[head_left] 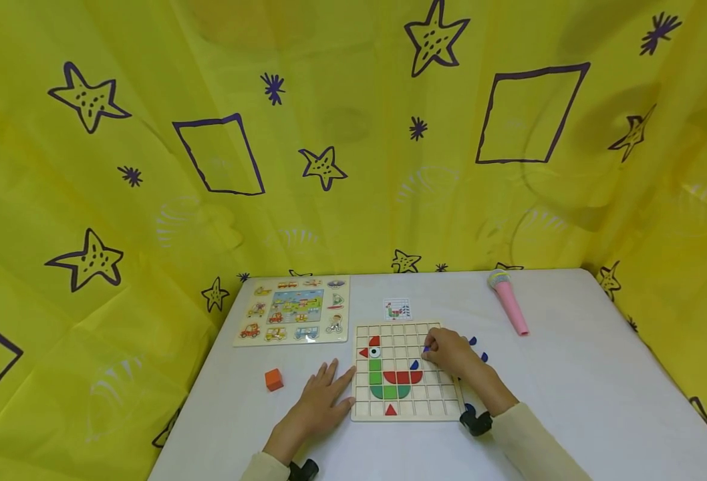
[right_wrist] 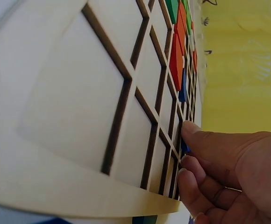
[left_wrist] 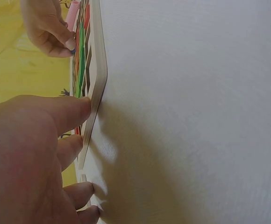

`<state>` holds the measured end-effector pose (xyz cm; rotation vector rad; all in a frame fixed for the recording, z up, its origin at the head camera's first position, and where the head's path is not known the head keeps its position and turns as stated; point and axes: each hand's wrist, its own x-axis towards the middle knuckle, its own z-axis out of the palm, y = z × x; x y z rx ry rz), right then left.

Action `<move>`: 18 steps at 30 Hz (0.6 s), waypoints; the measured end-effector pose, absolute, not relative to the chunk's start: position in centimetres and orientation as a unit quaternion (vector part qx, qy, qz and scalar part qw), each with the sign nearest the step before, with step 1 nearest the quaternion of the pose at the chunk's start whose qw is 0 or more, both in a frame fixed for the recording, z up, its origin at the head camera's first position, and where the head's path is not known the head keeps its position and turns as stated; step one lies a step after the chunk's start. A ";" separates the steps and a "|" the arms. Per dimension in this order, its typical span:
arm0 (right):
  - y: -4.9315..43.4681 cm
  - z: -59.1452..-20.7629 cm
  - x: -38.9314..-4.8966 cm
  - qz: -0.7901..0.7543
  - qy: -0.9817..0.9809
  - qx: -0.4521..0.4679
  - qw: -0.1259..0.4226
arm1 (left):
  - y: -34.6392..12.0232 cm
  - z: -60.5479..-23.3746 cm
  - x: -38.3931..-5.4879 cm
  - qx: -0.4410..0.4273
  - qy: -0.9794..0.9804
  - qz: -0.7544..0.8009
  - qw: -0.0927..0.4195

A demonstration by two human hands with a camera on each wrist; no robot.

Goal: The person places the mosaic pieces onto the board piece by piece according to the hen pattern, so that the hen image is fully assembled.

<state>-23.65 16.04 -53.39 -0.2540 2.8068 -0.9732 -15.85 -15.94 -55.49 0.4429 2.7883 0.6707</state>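
A wooden grid board [head_left: 365, 407] lies on the white table with red, green and blue tiles set in it, forming a bird shape. My right hand [head_left: 450, 351] pinches a small blue tile [head_left: 426, 349] between thumb and fingers over the board's right side; the right wrist view shows this tile [right_wrist: 185, 148] mostly hidden by the fingers. Another blue tile [head_left: 414, 365] sits in a cell to its left. With fingers spread, my left hand [head_left: 320, 401] rests at the board's left edge, and its thumb [left_wrist: 79, 109] touches that edge in the left wrist view.
Behind the board lies a small picture card [head_left: 397, 308]. A vehicle puzzle board [head_left: 251, 337] is at the back left, an orange cube [head_left: 274, 379] before it. A pink toy microphone [head_left: 512, 307] lies back right. Loose blue tiles [head_left: 484, 357] are right of the board.
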 end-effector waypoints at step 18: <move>16.0 -53.9 -23.5 -0.365 0.926 -0.076 0.064 | -15.9 -55.4 -15.7 0.153 0.954 0.231 0.115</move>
